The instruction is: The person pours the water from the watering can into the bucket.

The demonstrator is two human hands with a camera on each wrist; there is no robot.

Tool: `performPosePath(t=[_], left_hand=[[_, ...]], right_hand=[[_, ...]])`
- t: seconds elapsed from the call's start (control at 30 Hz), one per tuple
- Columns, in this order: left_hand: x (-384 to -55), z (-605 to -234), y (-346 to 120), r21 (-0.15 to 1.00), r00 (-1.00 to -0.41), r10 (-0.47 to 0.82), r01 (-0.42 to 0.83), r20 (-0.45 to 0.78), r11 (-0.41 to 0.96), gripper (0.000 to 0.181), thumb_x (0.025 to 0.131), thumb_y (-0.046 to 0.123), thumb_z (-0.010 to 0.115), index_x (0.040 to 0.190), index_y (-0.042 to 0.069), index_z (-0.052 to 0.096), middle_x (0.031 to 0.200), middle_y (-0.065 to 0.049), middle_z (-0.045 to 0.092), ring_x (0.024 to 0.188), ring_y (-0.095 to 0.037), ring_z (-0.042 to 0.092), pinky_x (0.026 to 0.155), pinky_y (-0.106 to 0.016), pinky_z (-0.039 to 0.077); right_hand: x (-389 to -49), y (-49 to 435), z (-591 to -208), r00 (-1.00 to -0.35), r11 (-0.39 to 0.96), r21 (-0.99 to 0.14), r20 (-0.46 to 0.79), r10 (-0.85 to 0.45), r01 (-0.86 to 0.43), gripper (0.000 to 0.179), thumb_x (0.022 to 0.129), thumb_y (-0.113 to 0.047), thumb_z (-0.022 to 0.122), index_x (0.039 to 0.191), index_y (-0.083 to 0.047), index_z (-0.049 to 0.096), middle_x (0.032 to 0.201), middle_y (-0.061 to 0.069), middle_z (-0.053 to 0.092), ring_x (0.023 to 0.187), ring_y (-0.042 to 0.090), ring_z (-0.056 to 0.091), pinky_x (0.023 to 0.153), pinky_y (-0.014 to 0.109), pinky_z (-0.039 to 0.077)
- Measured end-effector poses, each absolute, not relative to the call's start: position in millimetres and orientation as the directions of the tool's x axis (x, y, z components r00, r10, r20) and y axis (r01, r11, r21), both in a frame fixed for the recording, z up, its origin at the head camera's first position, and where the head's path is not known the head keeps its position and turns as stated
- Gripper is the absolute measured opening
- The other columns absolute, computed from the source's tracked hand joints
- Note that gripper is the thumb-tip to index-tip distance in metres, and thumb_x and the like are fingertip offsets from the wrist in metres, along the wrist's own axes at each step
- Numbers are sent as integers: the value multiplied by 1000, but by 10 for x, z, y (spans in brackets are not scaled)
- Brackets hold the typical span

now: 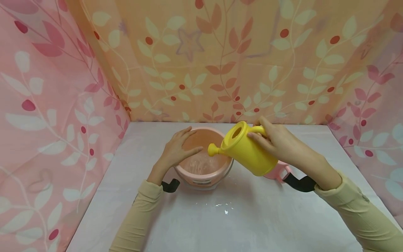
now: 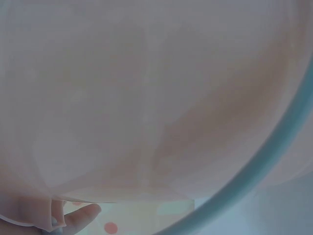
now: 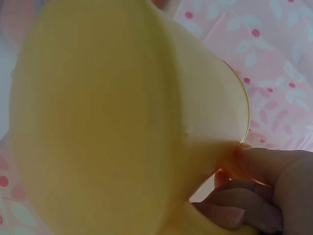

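Observation:
My right hand (image 1: 277, 140) grips the handle of a yellow watering can (image 1: 252, 155), raised and tilted with its spout pointing left over a pink bucket (image 1: 201, 182). In the right wrist view, fingers (image 3: 244, 203) curl round the handle beside the can's big yellow body (image 3: 98, 117). Water with pale streaks shows inside the bucket. At the bucket's left rim rests my left hand (image 1: 176, 148), fingers spread and thumb reaching over the opening. The bucket's wall (image 2: 146, 98) fills the left wrist view, where a fingertip (image 2: 85, 218) shows beside a lug; the rest of that hand is hidden.
A pink cup (image 1: 277, 171) with a handle stands behind the watering can, partly covered. Water drops (image 1: 226, 211) lie on the white tabletop (image 1: 201, 231). Leaf-patterned cloth (image 1: 214, 63) surrounds the table at the back and sides. A blue-green bucket handle (image 2: 254, 181) hangs along the bucket.

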State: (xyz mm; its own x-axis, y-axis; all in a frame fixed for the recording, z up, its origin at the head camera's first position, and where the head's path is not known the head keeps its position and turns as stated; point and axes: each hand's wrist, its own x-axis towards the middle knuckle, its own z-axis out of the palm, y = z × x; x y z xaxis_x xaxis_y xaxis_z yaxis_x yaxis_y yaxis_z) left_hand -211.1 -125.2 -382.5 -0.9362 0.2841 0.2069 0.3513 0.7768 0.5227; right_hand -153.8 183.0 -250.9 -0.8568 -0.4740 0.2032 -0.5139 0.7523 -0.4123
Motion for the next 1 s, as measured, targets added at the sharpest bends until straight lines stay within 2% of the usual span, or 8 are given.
performPosePath(t=[0.3,0.6,0.83,1.0], left_hand=[[-2113,-3833,-1249,531,-941,272,338,201,777,74,68,74,45,132,38,33,141,15,23,130,-14,19,93,-58,25],[-2124,-3852,-1253,519,-938,278,346,206,781,75,68,74,43,132,38,32,141,13,23,130,-16,19,92,-59,26],[-2121,-3860,-1259,516,-936,283,351,210,781,74,68,74,43,132,39,31,141,14,22,130,-16,19,93,-59,26],[-2117,-3853,-1257,517,-936,282,352,211,780,74,68,74,43,132,38,32,141,14,22,130,-15,19,93,-58,26]], right_hand=[[-1500,1888,-2564,-877,759,-441,208,-433,-479,32,86,-39,49,98,-10,40,65,2,46,55,13,48,49,23,45],[-1487,1952,-2669,-855,737,-435,291,-428,-517,27,87,-34,51,98,-13,38,64,1,45,53,11,47,48,22,44],[-1436,2019,-2738,-869,730,-473,288,-402,-494,28,88,-32,50,103,-11,41,73,1,53,59,11,51,53,22,46],[-1411,2072,-2785,-869,733,-470,314,-382,-492,28,88,-30,51,107,-11,42,73,1,53,61,12,51,54,21,47]])
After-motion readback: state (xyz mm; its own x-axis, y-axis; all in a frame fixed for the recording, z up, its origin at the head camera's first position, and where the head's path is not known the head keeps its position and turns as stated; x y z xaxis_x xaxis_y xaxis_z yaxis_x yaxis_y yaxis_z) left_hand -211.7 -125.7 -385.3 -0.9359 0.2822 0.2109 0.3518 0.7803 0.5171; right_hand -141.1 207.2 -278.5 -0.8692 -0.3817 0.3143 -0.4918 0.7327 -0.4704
